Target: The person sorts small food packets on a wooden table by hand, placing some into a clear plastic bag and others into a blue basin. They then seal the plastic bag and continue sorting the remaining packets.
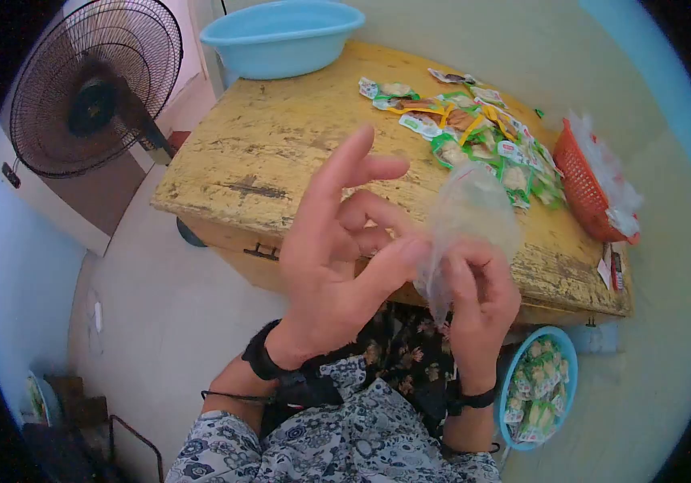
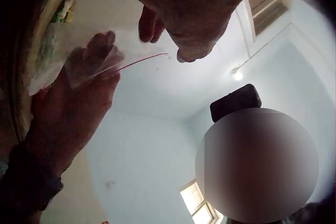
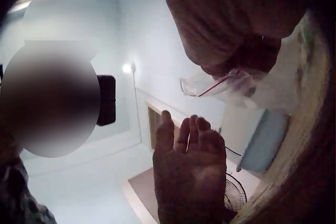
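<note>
A clear plastic bag (image 1: 474,205) with a red seal line hangs in the right hand (image 1: 482,302), pinched between thumb and curled fingers. Just left of the bag is the left hand (image 1: 321,266), its fingers loosely bent and spread, its thumb near the bag's edge. In the right wrist view a gap shows between the left hand (image 3: 189,176) and the bag (image 3: 252,91), which the right hand (image 3: 226,19) grips. The left wrist view has the red line stretching from the right hand (image 2: 73,111) toward the left hand (image 2: 194,11). Nothing is visible in the left fingers.
Small food packets (image 1: 462,121) lie spread on the worn yellow table (image 1: 233,161). A red basket (image 1: 583,181) with clear bags stands at its right, a blue basin (image 1: 281,40) at the back left. Below right is a blue tub (image 1: 573,378) of packets; a fan (image 1: 92,105) stands left.
</note>
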The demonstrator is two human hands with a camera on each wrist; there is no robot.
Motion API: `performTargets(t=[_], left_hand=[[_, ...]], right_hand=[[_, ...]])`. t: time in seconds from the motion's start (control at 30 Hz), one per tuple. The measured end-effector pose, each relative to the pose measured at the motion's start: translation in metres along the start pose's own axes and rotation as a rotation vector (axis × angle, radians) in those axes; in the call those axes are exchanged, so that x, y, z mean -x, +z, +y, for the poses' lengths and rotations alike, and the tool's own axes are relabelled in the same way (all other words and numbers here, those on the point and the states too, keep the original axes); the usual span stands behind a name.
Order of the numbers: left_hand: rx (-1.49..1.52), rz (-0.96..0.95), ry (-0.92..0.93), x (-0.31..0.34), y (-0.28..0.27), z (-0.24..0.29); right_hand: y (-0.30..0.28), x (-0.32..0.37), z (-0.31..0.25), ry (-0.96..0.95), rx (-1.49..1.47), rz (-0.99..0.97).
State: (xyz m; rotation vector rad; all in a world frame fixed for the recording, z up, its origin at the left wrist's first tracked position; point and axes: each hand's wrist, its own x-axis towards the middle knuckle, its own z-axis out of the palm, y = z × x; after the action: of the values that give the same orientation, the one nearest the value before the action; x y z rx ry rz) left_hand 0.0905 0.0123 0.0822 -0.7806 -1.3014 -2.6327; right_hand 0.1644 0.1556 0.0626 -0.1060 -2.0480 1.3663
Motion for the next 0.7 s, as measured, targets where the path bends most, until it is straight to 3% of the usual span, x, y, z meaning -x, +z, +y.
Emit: performTargets(t=[0.1,0.23,0.3,0.33,0.43,0.53,0.63,0.7], left_hand=[[-0.278,-0.149,0.077,0.005,-0.023,-0.006],[-0.507,-0.263,-0.030,0.010,-0.014,-0.007],[-0.545,-0.346,-0.011,0.012,-0.011,-0.014],[-0.583,-0.334,-0.073,0.014,-0.009,-0.012],[-0.428,-0.234,-0.256,0.011,-0.017,-0.016],[-0.244,-0.147,-0.249,0.005,-0.036,-0.019],[-0.239,-0.108,-0.249,0.001,-0.042,-0.010],[-0.282,-0.113,-0.270,0.004,-0.042,-0.001]], right_hand=[[-0.003,-0.002,0.003,0.119,-0.156,0.066],[-0.001,0.002,0.001,0.152,-0.163,0.038],[0.000,0.000,0.004,-0.069,-0.020,-0.009],[0.001,-0.001,0.004,-0.179,0.052,-0.031],[0.000,-0.005,-0.001,-0.126,0.054,0.007],[-0.008,-0.015,0.012,-0.104,0.228,0.139],[0.002,-0.024,0.023,0.110,0.077,-0.002],[0.030,-0.035,0.034,0.124,-0.162,-0.090]])
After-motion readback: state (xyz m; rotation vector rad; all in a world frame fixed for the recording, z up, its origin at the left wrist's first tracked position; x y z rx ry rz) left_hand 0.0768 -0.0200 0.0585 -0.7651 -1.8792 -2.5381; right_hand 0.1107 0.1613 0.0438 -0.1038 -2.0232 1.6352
